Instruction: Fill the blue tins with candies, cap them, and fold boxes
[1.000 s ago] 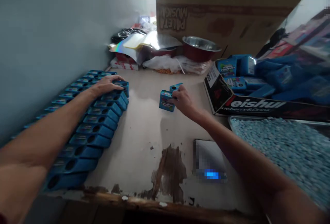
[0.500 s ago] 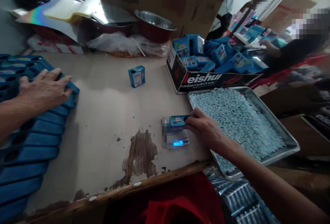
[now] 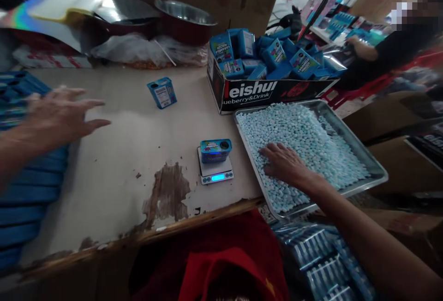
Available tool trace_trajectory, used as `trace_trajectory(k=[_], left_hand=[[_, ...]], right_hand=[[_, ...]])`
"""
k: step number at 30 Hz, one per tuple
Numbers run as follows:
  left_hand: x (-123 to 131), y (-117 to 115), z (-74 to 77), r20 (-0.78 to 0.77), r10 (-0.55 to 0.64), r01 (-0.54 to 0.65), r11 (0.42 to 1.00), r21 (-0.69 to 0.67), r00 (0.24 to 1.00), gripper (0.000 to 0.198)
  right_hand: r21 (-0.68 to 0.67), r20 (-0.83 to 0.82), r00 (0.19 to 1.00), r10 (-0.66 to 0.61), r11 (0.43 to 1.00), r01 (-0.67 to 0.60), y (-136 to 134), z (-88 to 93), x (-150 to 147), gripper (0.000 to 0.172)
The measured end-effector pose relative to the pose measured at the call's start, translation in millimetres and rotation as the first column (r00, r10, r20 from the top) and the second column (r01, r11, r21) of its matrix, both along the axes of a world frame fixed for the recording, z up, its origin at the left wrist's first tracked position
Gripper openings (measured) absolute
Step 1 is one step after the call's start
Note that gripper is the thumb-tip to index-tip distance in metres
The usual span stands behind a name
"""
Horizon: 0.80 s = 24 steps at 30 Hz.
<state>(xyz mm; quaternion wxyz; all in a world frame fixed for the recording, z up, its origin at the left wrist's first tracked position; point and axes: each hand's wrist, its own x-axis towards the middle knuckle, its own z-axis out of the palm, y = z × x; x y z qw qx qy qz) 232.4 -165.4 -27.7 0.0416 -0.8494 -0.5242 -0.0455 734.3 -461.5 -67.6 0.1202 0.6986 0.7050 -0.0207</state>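
Observation:
My left hand (image 3: pixel 57 118), fingers spread and holding nothing, hovers beside the rows of blue candy boxes (image 3: pixel 38 185) at the left of the table. My right hand (image 3: pixel 285 165) rests in a heap of small pale-blue candies (image 3: pixel 332 153), its fingers apart and the tips partly sunk among them. Those candies fill a metal tray (image 3: pixel 380 178). Left of the tray, a small digital scale (image 3: pixel 207 180) with a lit display carries one blue candy box (image 3: pixel 214 153), its round hole facing up. Another blue box (image 3: pixel 163 94) stands alone farther back.
A black carton (image 3: pixel 249 95) heaped with blue boxes stands behind the tray. Bowls (image 3: pixel 187 19) and plastic bags (image 3: pixel 131 51) line the back of the table (image 3: pixel 114 153). Wrapped packs (image 3: pixel 321 255) lie below the tray. A co-worker's arm (image 3: pixel 370 51) shows at far right.
My right hand has let go of the box on the scale and moved right into the candies. My left hand has lifted off the boxes, fingers spreading. The view has shifted.

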Motion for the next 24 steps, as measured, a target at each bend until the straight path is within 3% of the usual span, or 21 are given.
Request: trace_trajectory(k=[3, 6, 8, 10, 12, 14, 17, 20, 22, 24], left_hand=[[49.7, -41.0, 1.0, -0.088, -0.097, 0.098, 0.995, 0.010, 0.991, 0.046], [84.1, -76.4, -6.5, -0.038, -0.201, 0.202, 0.979, 0.023, 0.979, 0.044], [99.2, -93.0, -13.9, 0.026, -0.244, 0.244, 0.970, 0.003, 0.969, 0.042], [112.6, -105.5, -20.7, 0.150, -0.285, 0.295, 0.954, -0.053, 0.947, 0.043], [126.2, -116.1, -25.2, 0.328, -0.274, 0.333, 0.933, -0.137, 0.904, 0.046], [138.6, -125.3, -27.0, 0.480, -0.189, 0.348, 0.898, -0.268, 0.857, 0.054], [148.8, -134.2, -27.8, 0.589, -0.054, 0.389, 0.799, -0.458, 0.806, 0.071], [146.4, -135.8, -31.0, 0.629, 0.012, 0.407, 0.753, -0.517, 0.777, 0.074], [142.4, -135.7, -34.8, 0.647, 0.057, 0.394, 0.752, -0.529, 0.761, 0.066], [142.1, -136.9, -38.4, 0.676, 0.111, 0.380, 0.755, -0.534, 0.729, 0.061]], right_hand=[[-0.028, -0.068, 0.998, 0.007, 1.000, -0.009, 14.5, -2.1, 11.5, 0.023], [0.010, -0.285, 0.954, -0.095, 0.995, 0.102, 22.6, 3.1, 32.5, 0.018], [0.034, -0.498, 0.848, -0.180, 0.973, 0.227, 21.1, 2.9, 46.5, 0.020], [-0.027, -0.677, 0.691, -0.252, 0.947, 0.320, 16.0, -1.2, 55.7, 0.024], [-0.081, -0.743, 0.600, -0.297, 0.930, 0.360, 10.5, -6.1, 58.7, 0.025], [-0.029, -0.722, 0.628, -0.290, 0.920, 0.392, 7.0, -8.7, 56.7, 0.026], [0.076, -0.594, 0.759, -0.267, 0.921, 0.383, 6.6, -7.4, 49.9, 0.024], [0.125, -0.450, 0.862, -0.234, 0.939, 0.320, 8.7, -3.9, 44.3, 0.022], [0.137, -0.434, 0.870, -0.234, 0.937, 0.320, 10.0, -0.5, 40.9, 0.023], [0.108, -0.511, 0.817, -0.266, 0.923, 0.369, 12.0, 6.5, 34.4, 0.022]])
